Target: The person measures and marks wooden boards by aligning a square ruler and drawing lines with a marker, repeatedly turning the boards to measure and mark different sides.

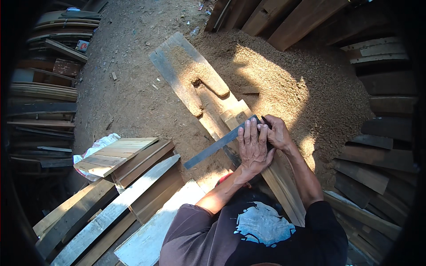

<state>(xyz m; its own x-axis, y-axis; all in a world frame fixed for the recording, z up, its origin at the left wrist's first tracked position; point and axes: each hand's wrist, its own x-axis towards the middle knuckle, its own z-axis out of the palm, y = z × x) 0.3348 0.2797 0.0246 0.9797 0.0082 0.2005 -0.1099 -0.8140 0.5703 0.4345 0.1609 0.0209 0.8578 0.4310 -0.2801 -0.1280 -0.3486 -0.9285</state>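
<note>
Closest in, the pale timber is running out from the dark shirt, and the left hand is lying flat, fingers straight and barely parted, resting on a metal straightedge crossing that wood! Just beside, the right hand is pinching a slim dark tool in bent fingers. Beyond, sawdust is lying around a notched board.

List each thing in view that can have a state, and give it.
Left hand: fingers extended, laid over the metal straightedge.
Right hand: curled, apparently pinching a dark slim tool.
Metal straightedge: lying across the timber.
Timber: partly covered by the hands.
Slotted plank: sawdust-strewn.
Sawdust heap: loose, partly sunlit.
White sack: crumpled, partly hidden by boards.
</note>
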